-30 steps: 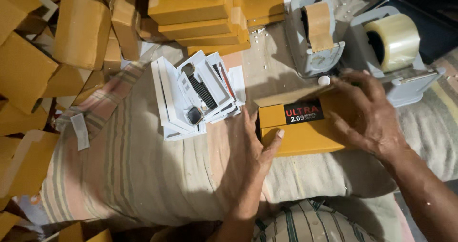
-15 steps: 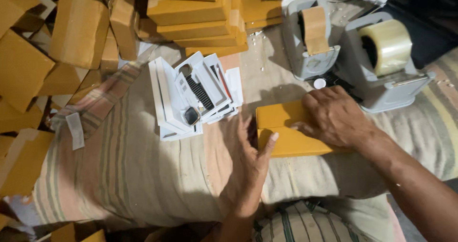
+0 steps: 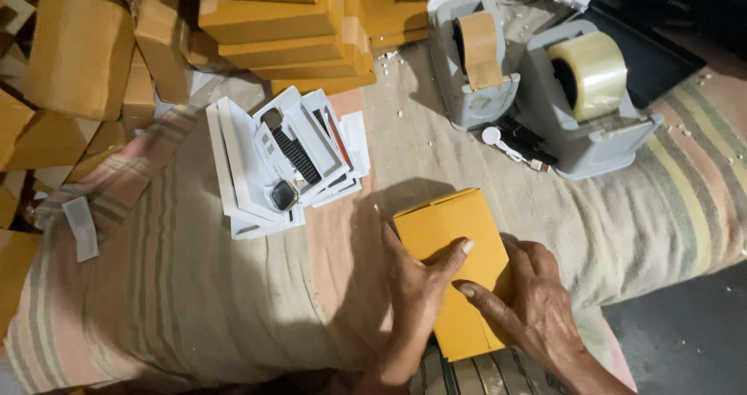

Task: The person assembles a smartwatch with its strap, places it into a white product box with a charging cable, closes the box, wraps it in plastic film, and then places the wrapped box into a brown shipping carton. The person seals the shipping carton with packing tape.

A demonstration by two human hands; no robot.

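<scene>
A plain yellow-orange cardboard box (image 3: pixel 447 231) lies flat on the striped cloth in front of me, its long side pointing away. My left hand (image 3: pixel 412 301) grips its left edge, thumb pressed on the top face. My right hand (image 3: pixel 529 301) rests on the box's right side, fingers laid over the top and the index finger pointing toward the left thumb. Both hands hold the box down against the cloth near my lap.
A stack of white trays (image 3: pixel 280 161) with a black watch lies to the left. Two grey tape dispensers stand at the back, one with brown tape (image 3: pixel 478 52), one with clear tape (image 3: pixel 591 91). Yellow boxes (image 3: pixel 280 29) are piled behind and to the left.
The box has been turned over and rotated: its printed face no longer shows, and its long side now points away. Both hands came closer to my body with it.
</scene>
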